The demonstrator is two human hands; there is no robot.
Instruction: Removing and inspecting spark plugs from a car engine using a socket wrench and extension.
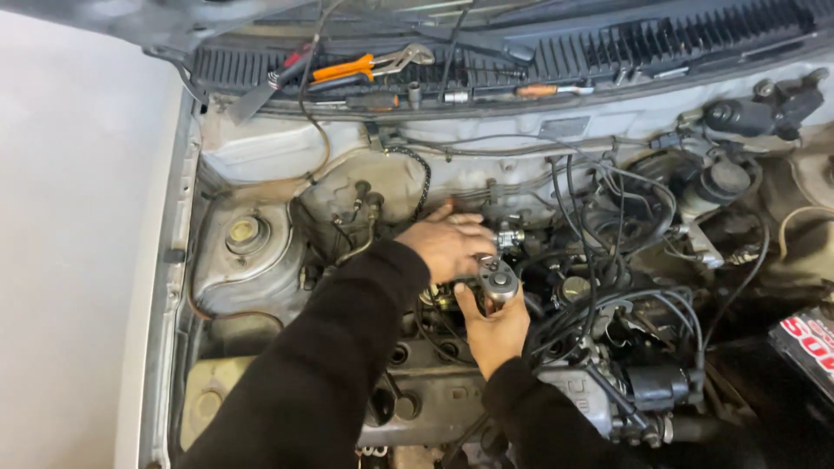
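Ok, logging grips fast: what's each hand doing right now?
Left hand: open, resting flat on the engine parts.
Right hand: closed on a ratchet wrench.

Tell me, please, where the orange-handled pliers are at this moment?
In the head view, the orange-handled pliers lie at the top, left of centre, on the black cowl panel below the windscreen, among other tools, above both hands.

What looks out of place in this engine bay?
Loose hand tools lie on the cowl tray by the windscreen: orange-handled locking pliers, a screwdriver and a socket, unsecured. Otherwise nothing stands out; the right hand holds a ratchet, the left hand rests beside it.
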